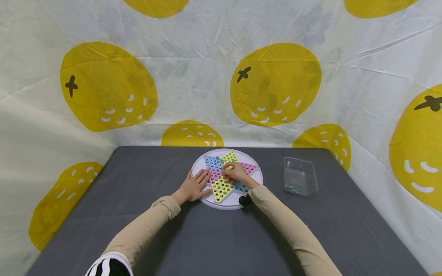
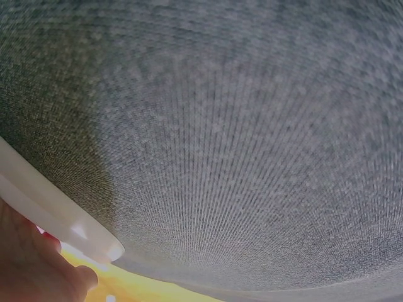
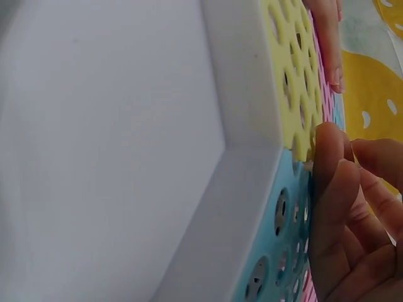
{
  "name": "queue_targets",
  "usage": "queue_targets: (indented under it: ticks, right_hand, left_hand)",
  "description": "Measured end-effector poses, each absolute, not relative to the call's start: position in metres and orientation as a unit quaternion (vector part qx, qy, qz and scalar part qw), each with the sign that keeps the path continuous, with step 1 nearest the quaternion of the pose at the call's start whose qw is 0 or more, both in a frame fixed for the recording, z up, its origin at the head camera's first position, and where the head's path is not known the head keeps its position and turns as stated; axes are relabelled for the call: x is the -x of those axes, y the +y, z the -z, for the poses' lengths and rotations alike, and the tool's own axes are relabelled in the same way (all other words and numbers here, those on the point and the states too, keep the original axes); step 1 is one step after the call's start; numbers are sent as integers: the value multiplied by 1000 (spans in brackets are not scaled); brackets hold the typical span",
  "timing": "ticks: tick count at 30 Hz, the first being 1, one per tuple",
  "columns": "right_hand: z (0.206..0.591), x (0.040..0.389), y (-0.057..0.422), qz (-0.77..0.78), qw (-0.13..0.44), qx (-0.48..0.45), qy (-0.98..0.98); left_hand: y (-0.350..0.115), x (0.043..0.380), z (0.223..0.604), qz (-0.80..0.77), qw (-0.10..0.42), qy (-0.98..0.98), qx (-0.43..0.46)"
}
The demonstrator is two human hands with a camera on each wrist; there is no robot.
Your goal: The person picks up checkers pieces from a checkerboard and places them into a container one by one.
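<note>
A round white Chinese checkers board (image 1: 246,197) lies on the table, its raised star made of yellow, pink and blue points full of round holes. My left hand (image 1: 194,186) rests on the board's left side, fingers spread toward the pink point. Over the middle of the star is my right hand (image 1: 235,172). In the right wrist view, the right hand's thumb and bent fingers (image 3: 343,189) come down close together at the holes. Whether a marble is between those fingertips is hidden. In the left wrist view, the left hand (image 2: 38,261) lies beside the white rim (image 2: 63,211).
A clear plastic box (image 1: 299,174) stands right of the board, with several small marbles (image 1: 292,189) at its near left end. Dark grey cloth (image 1: 155,237) covers the table. Behind it hangs a pale curtain (image 1: 193,84) with yellow fruit shapes.
</note>
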State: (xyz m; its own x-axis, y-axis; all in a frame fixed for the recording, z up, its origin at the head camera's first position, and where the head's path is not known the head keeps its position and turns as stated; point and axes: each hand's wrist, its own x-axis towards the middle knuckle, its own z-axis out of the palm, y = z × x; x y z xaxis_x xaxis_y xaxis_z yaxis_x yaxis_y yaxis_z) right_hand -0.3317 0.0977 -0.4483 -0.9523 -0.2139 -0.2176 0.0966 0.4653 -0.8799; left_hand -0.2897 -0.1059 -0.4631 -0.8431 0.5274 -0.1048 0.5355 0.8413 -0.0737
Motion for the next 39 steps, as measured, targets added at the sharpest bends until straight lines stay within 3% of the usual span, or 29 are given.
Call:
queue_targets:
  ticks: [20, 39]
  right_hand:
    - [436, 321, 123, 503, 153, 83, 847]
    - [428, 311, 152, 487, 148, 63, 858]
  left_hand:
    - [-110, 299, 480, 56, 25, 958, -280]
    - [-109, 297, 475, 48, 34, 957, -285]
